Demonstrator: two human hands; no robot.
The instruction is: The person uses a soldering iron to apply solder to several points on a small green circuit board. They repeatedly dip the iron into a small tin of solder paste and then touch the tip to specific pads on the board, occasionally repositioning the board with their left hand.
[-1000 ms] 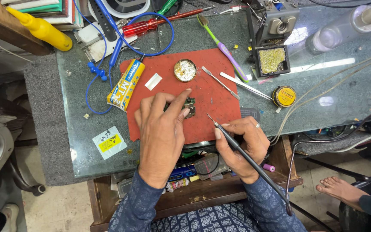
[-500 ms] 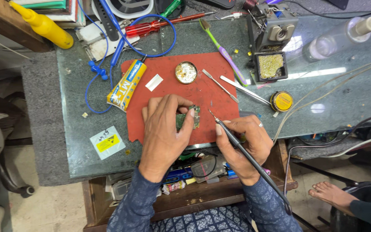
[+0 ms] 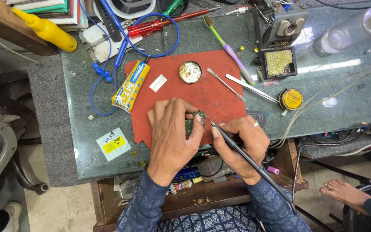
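L hand (image 3: 170, 137): pinches small green circuit board (image 3: 190, 125) on red mat (image 3: 213, 92). R hand (image 3: 239, 144): closed round soldering iron (image 3: 241, 151), tip at board edge.

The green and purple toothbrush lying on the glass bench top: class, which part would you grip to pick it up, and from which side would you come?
Grip the green and purple toothbrush probably at mid-handle, coming from above, fingers across its width. It lies flat and diagonal, bristle head toward the far edge, its lower end on the red rubber mat. The slim handle is bare there, with room on both sides.
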